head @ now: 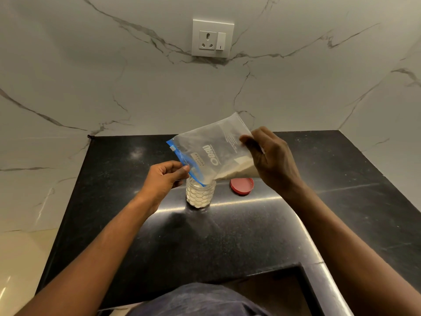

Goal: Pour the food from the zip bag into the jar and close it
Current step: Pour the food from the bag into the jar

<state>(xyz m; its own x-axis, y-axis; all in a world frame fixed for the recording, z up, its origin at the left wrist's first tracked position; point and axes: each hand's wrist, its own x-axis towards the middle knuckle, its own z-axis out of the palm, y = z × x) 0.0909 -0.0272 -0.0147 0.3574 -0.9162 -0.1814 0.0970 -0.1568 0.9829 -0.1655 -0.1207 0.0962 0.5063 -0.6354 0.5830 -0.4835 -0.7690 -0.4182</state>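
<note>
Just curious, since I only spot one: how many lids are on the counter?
1. The red lid lies flat on the black counter, just right of the jar, partly behind the right hand. Another could hide behind the bag.

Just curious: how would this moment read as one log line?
pouring | clear blue-zip plastic bag tilted into glass jar | left hand, right hand hold it | red round lid off

Tilted zip bag [211,153] over jar [201,193]
</note>
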